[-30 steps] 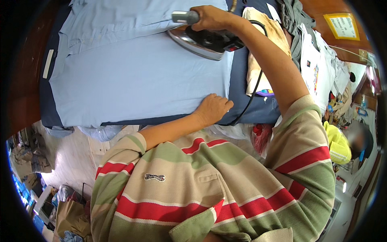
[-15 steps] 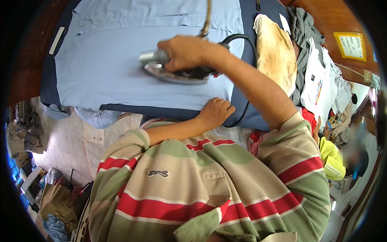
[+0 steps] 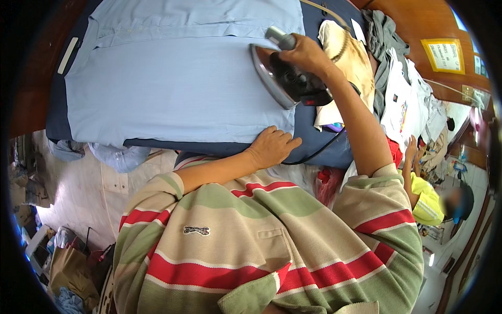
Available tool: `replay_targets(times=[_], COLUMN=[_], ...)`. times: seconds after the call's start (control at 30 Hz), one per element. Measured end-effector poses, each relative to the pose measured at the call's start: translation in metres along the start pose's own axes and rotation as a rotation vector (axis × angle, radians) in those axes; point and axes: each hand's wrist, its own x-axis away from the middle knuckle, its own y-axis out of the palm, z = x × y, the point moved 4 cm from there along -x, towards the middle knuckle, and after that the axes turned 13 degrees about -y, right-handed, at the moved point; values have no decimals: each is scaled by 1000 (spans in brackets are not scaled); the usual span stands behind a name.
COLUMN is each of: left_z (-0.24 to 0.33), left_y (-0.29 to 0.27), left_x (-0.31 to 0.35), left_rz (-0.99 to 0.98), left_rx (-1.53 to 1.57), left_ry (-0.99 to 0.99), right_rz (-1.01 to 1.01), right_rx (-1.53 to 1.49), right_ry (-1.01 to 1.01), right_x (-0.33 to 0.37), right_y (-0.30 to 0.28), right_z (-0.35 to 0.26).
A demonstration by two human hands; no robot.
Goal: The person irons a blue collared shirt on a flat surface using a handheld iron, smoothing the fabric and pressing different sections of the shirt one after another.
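A light blue garment [image 3: 167, 89] lies spread over a navy padded ironing surface [image 3: 320, 144]. My right hand [image 3: 309, 55] is closed round the handle of a steam iron [image 3: 293, 78] with a black body and silver sole edge. The iron is at the garment's right side, its pale grey front part pointing up and left; whether its sole touches the cloth I cannot tell. At the near right corner of the garment rests my left hand [image 3: 273, 147], fingers stretched over the cloth's edge and holding nothing.
A brown-stained cream cloth [image 3: 358, 65] lies right of the iron, its dark cord [image 3: 321, 150] looping nearby. Beyond are grey clothes [image 3: 384, 39] and white shirts [image 3: 400, 99]. A person in yellow [image 3: 426, 201] is at the right. A white strip [image 3: 68, 55] lies at left.
The iron, in my right hand, has moved right and slightly away from me, from mid-garment to its right side, and has turned. My left hand stays at the near corner.
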Motion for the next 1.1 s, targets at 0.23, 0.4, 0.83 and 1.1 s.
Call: replay_targets(times=[0.23, 0.4, 0.83, 1.1], left_z=[-5, -7, -14, -23], left_y=[14, 12, 12, 12], left_x=[14, 16, 12, 8], left_rz=[-37, -90, -159, -417], left_rx=[45, 95, 180, 589], left_ry=[50, 95, 146, 138], right_rz=[164, 117, 401, 188], right_rx=[5, -81, -19, -124], right_ry=[14, 100, 347, 167], right_x=[-6, 1, 33, 54], right_y=[-19, -14, -25, -15], right_z=[52, 45, 100, 61])
